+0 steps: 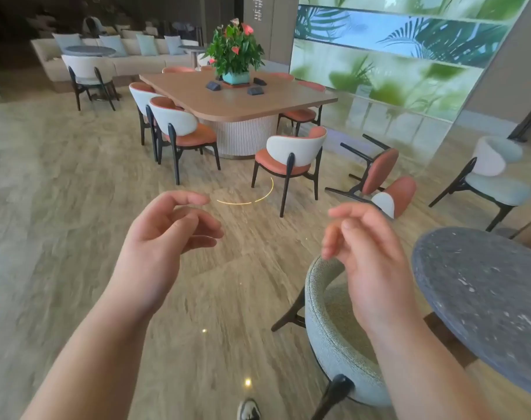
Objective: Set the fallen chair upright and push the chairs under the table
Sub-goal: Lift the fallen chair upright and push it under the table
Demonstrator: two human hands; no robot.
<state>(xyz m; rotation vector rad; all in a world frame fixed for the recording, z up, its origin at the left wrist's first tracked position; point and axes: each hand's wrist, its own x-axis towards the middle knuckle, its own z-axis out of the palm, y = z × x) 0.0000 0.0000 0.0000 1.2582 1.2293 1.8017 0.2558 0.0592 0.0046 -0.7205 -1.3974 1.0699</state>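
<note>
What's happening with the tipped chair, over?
Left hand and right hand open, holding nothing. Fallen chair on its side, untouched. Upright chair beside it, pulled out.

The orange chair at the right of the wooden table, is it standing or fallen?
Fallen. The orange chair lies on its side on the floor, its black legs pointing sideways toward the wooden table.

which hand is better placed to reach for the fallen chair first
Probably the right hand. The tipped-over orange and white chair with black legs lies on the floor ahead to the right, on that hand's side. The left hand is further across. Both hands hold nothing, fingers loosely curled, and neither touches it yet.
</note>
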